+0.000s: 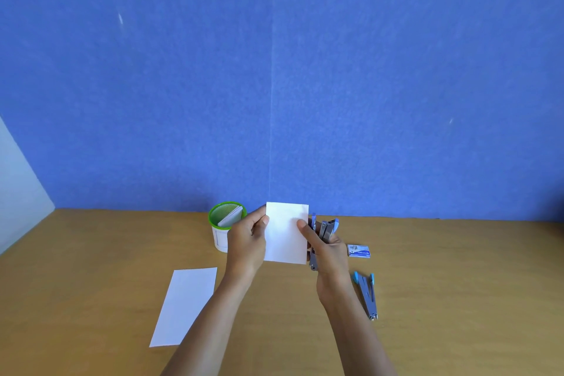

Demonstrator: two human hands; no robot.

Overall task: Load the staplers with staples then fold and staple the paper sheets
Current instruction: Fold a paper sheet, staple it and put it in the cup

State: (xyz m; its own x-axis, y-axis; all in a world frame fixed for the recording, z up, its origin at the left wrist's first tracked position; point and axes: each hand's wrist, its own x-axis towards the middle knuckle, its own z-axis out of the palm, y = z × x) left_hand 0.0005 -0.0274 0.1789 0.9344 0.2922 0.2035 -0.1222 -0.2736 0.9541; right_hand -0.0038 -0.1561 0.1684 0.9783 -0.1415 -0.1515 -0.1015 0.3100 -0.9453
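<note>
1. Head view: a folded sheet (285, 232) of white paper is held upright above the desk (457, 299), in front of the blue wall (274, 70), between both hands.
2. The left edge of the folded sheet is pinched by the left hand (245, 243); its grip is clamped on the paper, with the thumb laid on the near face and the fingers hidden behind.
3. The right edge of the sheet is pressed by the thumb of the right hand (328, 250), whose grip is closed round a grey and blue stapler (326, 229).
4. That stapler is held roughly upright, just beside the sheet's right edge; whether the paper is caught in it cannot be told.
5. A second stapler (366, 294), grey with light-blue ends, is laid on the desk to the right of the right forearm, untouched.
6. A small staple box (359, 250) is seen on the desk beyond the second stapler, near the right hand.
7. A flat sheet (186, 305) of white paper is laid on the desk to the left of the left forearm.
8. A green-rimmed mesh cup (227, 214) is stood near the back edge of the desk, partly hidden by the left hand; folded white papers (230, 217) are leaned inside it.
</note>
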